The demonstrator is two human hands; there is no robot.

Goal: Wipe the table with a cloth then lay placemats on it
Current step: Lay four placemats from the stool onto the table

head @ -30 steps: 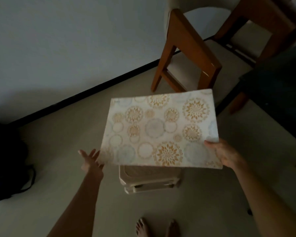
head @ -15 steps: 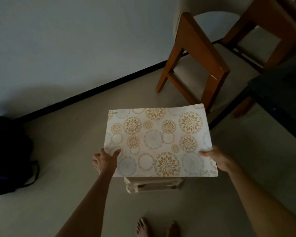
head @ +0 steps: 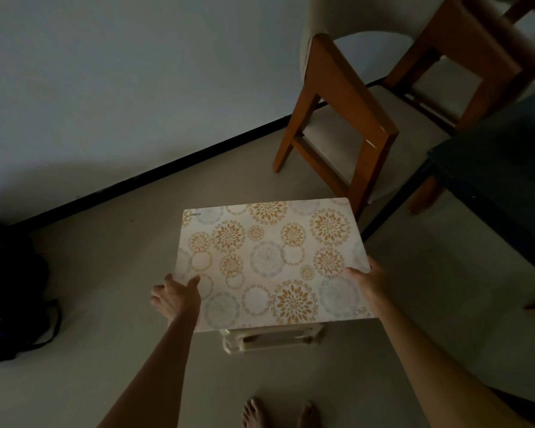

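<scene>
A cream placemat [head: 269, 257] printed with gold and pale blue round flower patterns is held flat in front of me. My left hand [head: 175, 299] grips its left edge, thumb on top. My right hand [head: 369, 281] grips its right edge, thumb on top as well. Under the placemat stands a small pale plastic stool [head: 272, 338], mostly hidden by it; whether the placemat touches it I cannot tell. The dark table [head: 504, 168] is at the right edge of the view, apart from the placemat.
A wooden chair [head: 349, 118] with a pale seat stands beyond the placemat, a second one [head: 476, 47] behind it by the table. A dark bag [head: 13, 288] lies on the floor at left. My bare feet [head: 278, 413] show below. White wall at back.
My left hand went from open beside the placemat to gripping its left edge. The placemat has come lower and nearer to me, level above the stool.
</scene>
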